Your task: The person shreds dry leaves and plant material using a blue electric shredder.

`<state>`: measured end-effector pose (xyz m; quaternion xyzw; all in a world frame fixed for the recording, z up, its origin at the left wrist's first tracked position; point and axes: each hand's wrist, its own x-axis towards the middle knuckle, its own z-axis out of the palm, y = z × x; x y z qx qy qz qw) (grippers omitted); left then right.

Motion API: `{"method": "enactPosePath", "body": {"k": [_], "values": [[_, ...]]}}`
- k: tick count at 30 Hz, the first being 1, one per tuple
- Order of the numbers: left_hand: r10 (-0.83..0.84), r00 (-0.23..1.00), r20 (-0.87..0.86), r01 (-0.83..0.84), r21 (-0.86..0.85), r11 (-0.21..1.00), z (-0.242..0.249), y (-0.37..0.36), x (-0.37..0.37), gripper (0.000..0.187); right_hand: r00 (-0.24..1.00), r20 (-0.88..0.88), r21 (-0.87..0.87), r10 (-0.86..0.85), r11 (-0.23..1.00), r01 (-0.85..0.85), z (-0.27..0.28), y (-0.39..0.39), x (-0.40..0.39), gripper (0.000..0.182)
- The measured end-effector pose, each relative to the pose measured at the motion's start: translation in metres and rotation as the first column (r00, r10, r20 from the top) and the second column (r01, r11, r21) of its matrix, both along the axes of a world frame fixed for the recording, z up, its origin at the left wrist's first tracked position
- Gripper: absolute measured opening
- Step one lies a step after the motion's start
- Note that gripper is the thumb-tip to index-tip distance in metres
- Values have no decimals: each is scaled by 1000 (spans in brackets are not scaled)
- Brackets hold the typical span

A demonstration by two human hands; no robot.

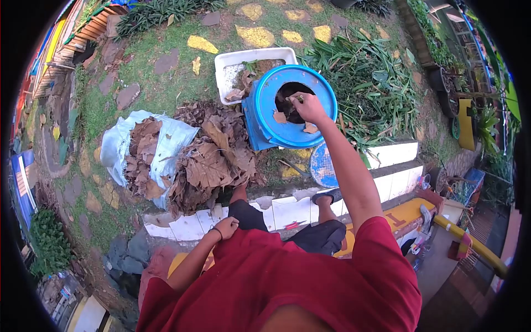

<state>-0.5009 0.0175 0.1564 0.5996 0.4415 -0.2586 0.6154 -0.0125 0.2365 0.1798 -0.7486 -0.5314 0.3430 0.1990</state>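
Note:
A blue drum (pixel 260 119) stands before me, its lid cut with a round dark opening. Over that opening is my right hand (pixel 310 108), its fingers pinched together on something too small to name. Bits of dry leaf (pixel 311 128) lie on the lid around the hole. My left hand (pixel 225 227) rests closed at my thigh, by the hem of my red shirt, with nothing visible in it. Left of the drum is a heap of dry brown leaves (pixel 207 160), beside a pale blue sack (pixel 117 145) that also holds dry leaves.
Behind the drum sits a white tub (pixel 222 74) with debris inside. Cut green leaves (pixel 376 88) are piled to the right. A round blue mesh-patterned disc (pixel 322 166) leans near the white tiled edge (pixel 185 227). Yellow stepping stones (pixel 254 36) dot the grass.

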Motion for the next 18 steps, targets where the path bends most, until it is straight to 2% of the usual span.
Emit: {"method": "enactPosePath", "body": {"k": [1, 2, 3, 5, 7, 9, 11, 13, 15, 16, 18], "values": [[-4, 1000, -19, 4, -11, 1000, -8, -2, -17, 33, 997, -78, -29, 5, 1000, -8, 20, 3, 4, 27], [-3, 999, -47, 4, 16, 1000, -8, 5, -23, 33, 987, -145, -60, -68, 996, 60, 56, 2, 3, 27], [44, 997, -57, -41, 53, 998, -17, 7, -34, 32, 990, -123, 37, -73, 996, 78, 83, -1, 6, 27], [182, 966, -184, -180, 30, 983, -5, 29, -23, 30, 992, -66, 89, -105, 990, 110, 108, -1, 26, 28], [186, 973, -139, -173, 104, 979, -24, 39, -16, 30, 994, -3, 99, -111, 989, 111, 124, 2, 28, 29], [178, 979, -99, -159, 171, 972, -36, 45, -5, 29, 996, -19, 129, -82, 988, 84, 105, 5, 25, 30], [253, 967, -9, -249, 144, 958, -40, 48, 9, 28, 991, 134, 124, 18, 992, -35, 54, 8, 19, 30], [312, 949, 35, -314, 130, 941, -39, 43, 21, 27, 989, 123, -9, 75, 997, -75, 9, 10, 9, 29], [406, 913, 22, -407, 18, 913, -24, 40, 29, 26, 924, 278, -56, 262, 965, -257, -40, -1, 10, 30], [429, 903, 42, -429, 7, 903, -37, 24, 20, 26, 929, 269, -55, 254, 967, -248, -45, -3, 11, 30], [413, 910, 17, -413, -21, 911, -31, 12, 11, 27, 947, 207, -139, 246, 966, -220, -47, 0, 18, 31]]}}
